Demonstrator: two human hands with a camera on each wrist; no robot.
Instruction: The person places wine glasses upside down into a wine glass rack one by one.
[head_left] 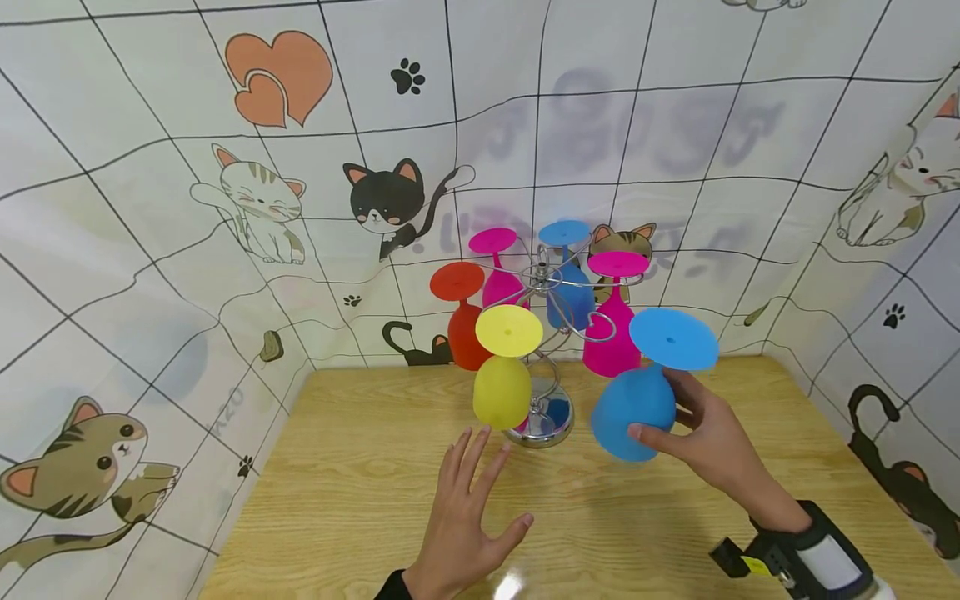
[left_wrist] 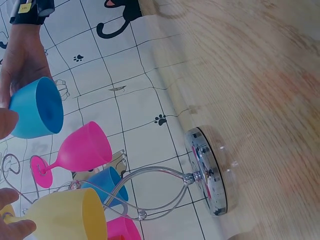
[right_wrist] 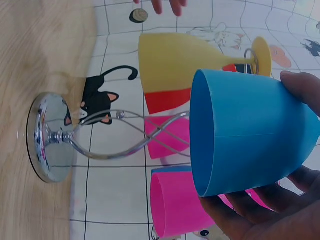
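Observation:
My right hand (head_left: 708, 437) grips an upside-down blue plastic goblet (head_left: 637, 412) round its bowl, thumb on the near side and its round foot (head_left: 675, 339) uppermost. In the right wrist view, the fingers support this bowl (right_wrist: 250, 135) from below, its mouth toward the tabletop. My left hand (head_left: 465, 521) is spread with straight fingers just below a yellow goblet (head_left: 502, 392), which hangs inverted from a chrome stemware rack (head_left: 542, 279). Beside my right hand's goblet, a pink goblet (head_left: 611, 337) hangs at the rack's right side.
A red goblet (head_left: 465, 333), another pink goblet (head_left: 501, 279) and a second blue goblet (head_left: 570, 296) hang inverted around the rack. Its round mirrored base (head_left: 551, 425) stands on a wooden table (head_left: 360, 467). A cat-print sheet (head_left: 390, 92) closes off the back and sides.

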